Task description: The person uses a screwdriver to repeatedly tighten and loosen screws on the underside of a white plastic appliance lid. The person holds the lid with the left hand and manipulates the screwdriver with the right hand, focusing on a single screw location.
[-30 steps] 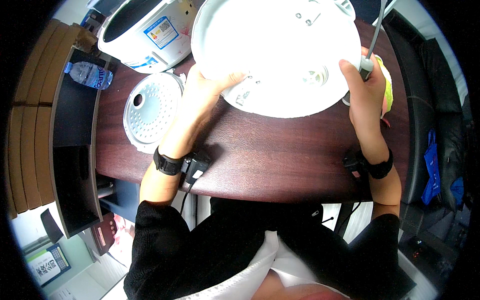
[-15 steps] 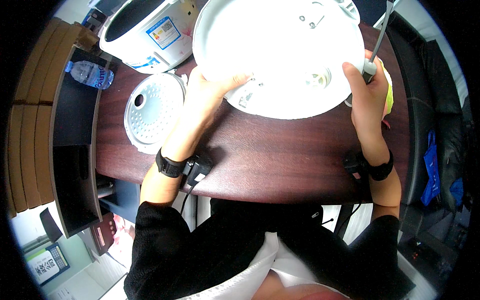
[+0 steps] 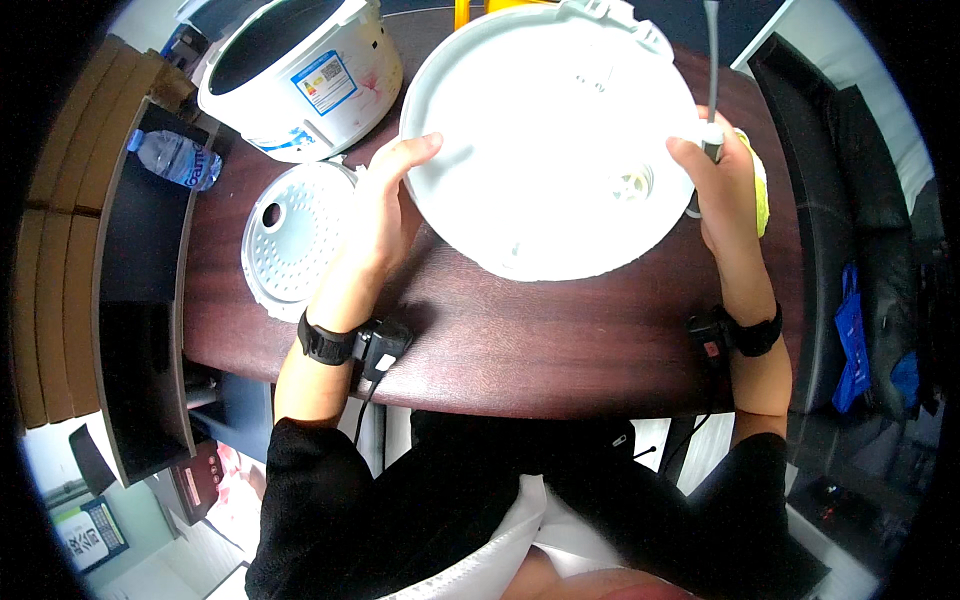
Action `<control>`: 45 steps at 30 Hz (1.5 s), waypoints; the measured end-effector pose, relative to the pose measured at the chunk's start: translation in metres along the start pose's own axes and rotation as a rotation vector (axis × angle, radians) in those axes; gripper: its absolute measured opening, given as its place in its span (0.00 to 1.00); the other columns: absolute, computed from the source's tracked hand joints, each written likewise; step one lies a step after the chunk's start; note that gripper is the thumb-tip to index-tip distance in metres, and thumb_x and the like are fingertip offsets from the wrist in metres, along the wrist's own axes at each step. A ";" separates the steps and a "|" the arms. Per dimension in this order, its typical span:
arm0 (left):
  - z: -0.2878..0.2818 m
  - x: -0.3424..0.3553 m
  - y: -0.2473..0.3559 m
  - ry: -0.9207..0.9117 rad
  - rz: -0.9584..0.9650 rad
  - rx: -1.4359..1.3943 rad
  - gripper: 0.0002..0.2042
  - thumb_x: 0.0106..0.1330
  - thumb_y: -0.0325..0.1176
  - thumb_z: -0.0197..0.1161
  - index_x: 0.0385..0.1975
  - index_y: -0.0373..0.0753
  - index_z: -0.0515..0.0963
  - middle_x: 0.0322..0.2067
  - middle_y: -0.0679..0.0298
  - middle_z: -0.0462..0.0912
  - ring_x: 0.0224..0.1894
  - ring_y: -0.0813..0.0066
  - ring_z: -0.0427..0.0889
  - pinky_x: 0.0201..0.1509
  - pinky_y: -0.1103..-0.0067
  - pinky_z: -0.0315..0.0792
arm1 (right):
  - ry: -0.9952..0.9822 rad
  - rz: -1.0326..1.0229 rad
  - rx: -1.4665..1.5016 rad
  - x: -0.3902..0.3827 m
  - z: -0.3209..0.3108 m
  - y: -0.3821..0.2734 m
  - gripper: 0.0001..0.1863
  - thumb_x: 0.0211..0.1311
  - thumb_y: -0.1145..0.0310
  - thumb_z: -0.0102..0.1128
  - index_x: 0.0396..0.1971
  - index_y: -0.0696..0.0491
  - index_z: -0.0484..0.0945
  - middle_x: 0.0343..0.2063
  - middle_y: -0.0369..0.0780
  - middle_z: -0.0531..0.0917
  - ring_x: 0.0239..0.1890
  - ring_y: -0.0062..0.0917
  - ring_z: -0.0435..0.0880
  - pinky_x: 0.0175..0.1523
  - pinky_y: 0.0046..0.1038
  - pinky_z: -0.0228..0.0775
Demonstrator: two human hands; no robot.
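Note:
A large round white rice cooker lid (image 3: 540, 170) is held up in front of me, its inner face bright and washed out, a small round fitting showing near its right side. My left hand (image 3: 385, 205) grips the lid's left rim, thumb on the face and fingers behind. At the right rim my right hand (image 3: 728, 185) pinches the lid under its thumb. That same hand also keeps a screwdriver (image 3: 711, 65), its metal shaft pointing up past the rim and its handle mostly hidden among the fingers.
The rice cooker body (image 3: 310, 85) stands open at the back left. A perforated grey inner cover (image 3: 300, 240) lies before it on the brown table (image 3: 520, 355). Left of these is a water bottle (image 3: 175, 160). Something yellow-green (image 3: 761, 185) sits behind my right hand.
The lid has tilted and turned a little, its lower edge coming nearer. My left thumb has drawn back from the lid's face to its left rim. The screwdriver shaft now stands more upright.

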State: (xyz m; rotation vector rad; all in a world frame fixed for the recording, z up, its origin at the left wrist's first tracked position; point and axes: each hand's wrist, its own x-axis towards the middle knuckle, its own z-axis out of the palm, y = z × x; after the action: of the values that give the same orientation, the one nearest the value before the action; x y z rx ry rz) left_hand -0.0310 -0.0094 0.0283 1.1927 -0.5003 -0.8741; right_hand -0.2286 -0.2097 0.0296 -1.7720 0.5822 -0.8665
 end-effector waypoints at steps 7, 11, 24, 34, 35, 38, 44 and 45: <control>-0.019 -0.007 -0.009 -0.229 0.002 -0.242 0.36 0.54 0.58 0.54 0.51 0.29 0.66 0.47 0.46 0.73 0.46 0.58 0.76 0.49 0.69 0.71 | -0.186 0.241 0.228 -0.001 0.008 0.007 0.16 0.52 0.72 0.58 0.42 0.59 0.72 0.31 0.34 0.77 0.33 0.13 0.74 0.38 0.16 0.66; -0.018 -0.012 -0.013 -0.220 -0.068 -0.240 0.40 0.50 0.61 0.55 0.52 0.29 0.66 0.47 0.46 0.73 0.46 0.58 0.75 0.50 0.68 0.70 | -0.233 0.255 0.206 -0.002 0.012 0.009 0.16 0.54 0.70 0.58 0.42 0.58 0.72 0.32 0.34 0.78 0.33 0.13 0.75 0.39 0.16 0.66; -0.010 -0.011 0.006 -0.325 0.054 -0.105 0.33 0.54 0.49 0.53 0.55 0.28 0.61 0.48 0.47 0.72 0.48 0.61 0.75 0.52 0.72 0.69 | -0.359 0.045 -0.341 -0.014 -0.005 -0.045 0.14 0.60 0.74 0.51 0.47 0.54 0.70 0.24 0.33 0.73 0.23 0.13 0.70 0.27 0.15 0.61; -0.009 -0.005 0.000 -0.366 0.193 0.002 0.42 0.49 0.56 0.59 0.57 0.27 0.58 0.47 0.50 0.72 0.49 0.67 0.73 0.51 0.76 0.69 | -0.466 -0.067 -0.394 -0.025 -0.001 -0.059 0.14 0.60 0.73 0.51 0.47 0.55 0.71 0.26 0.36 0.74 0.27 0.16 0.70 0.32 0.18 0.61; -0.009 -0.005 0.000 -0.362 0.201 0.015 0.42 0.49 0.56 0.59 0.57 0.27 0.58 0.47 0.50 0.72 0.49 0.67 0.73 0.51 0.76 0.69 | -0.460 -0.071 -0.396 -0.025 -0.001 -0.059 0.14 0.60 0.73 0.51 0.47 0.56 0.71 0.26 0.36 0.74 0.26 0.16 0.70 0.31 0.18 0.61; -0.009 -0.005 -0.002 -0.362 0.206 0.030 0.43 0.49 0.57 0.59 0.57 0.27 0.58 0.47 0.50 0.72 0.48 0.66 0.73 0.50 0.76 0.69 | -0.483 -0.043 -0.414 -0.024 -0.001 -0.061 0.14 0.60 0.73 0.50 0.46 0.56 0.71 0.26 0.36 0.75 0.25 0.17 0.70 0.30 0.19 0.60; -0.009 -0.004 0.001 -0.418 0.218 0.044 0.44 0.48 0.58 0.59 0.57 0.27 0.58 0.47 0.50 0.71 0.48 0.67 0.73 0.49 0.77 0.69 | -0.479 -0.086 -0.437 -0.025 -0.002 -0.060 0.14 0.60 0.73 0.51 0.46 0.56 0.71 0.25 0.37 0.75 0.24 0.17 0.70 0.29 0.19 0.60; -0.009 -0.004 0.001 -0.413 0.220 0.040 0.44 0.48 0.58 0.59 0.57 0.27 0.58 0.47 0.50 0.71 0.48 0.67 0.72 0.49 0.77 0.68 | -0.479 -0.084 -0.444 -0.025 -0.002 -0.061 0.14 0.60 0.73 0.51 0.46 0.56 0.71 0.25 0.37 0.75 0.24 0.17 0.70 0.29 0.19 0.60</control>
State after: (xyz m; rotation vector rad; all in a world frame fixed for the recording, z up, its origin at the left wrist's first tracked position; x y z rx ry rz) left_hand -0.0265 -0.0003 0.0266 0.9706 -0.9690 -0.9246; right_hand -0.2462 -0.1716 0.0801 -2.3243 0.4007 -0.3495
